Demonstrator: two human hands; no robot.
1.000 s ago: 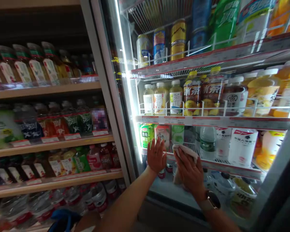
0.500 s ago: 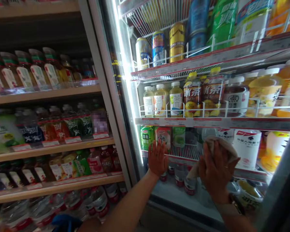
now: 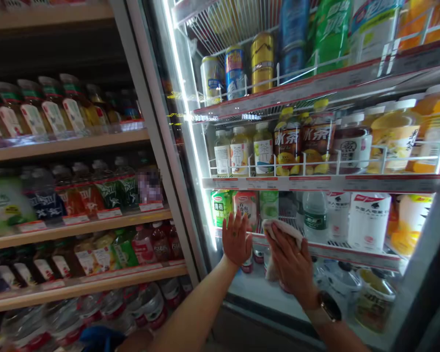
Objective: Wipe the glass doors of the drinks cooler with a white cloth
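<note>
A glass cooler door (image 3: 249,293) stands in front of me, with lit drink shelves behind it. My left hand (image 3: 236,239) lies flat against the glass, fingers spread, in front of a red-labelled drink (image 3: 245,208). To its right, my right hand (image 3: 291,261) presses a pale cloth (image 3: 284,227) on the glass. Part of the cloth sticks out above the fingers and a fold hangs below them; the rest is hidden under the palm. A dark watch (image 3: 329,305) is on the right wrist.
On the left, open wooden shelves (image 3: 95,283) hold rows of bottles. A grey door frame (image 3: 157,161) separates them from the cooler. Behind the glass stand cans (image 3: 263,63), iced tea bottles (image 3: 287,139) and white-labelled bottles (image 3: 368,222). The dark right door edge (image 3: 421,254) runs down the right side.
My right hand has slid left across the glass with the cloth, closer to my left hand. A green-labelled water bottle is uncovered where it was. The left hand stays flat in place.
</note>
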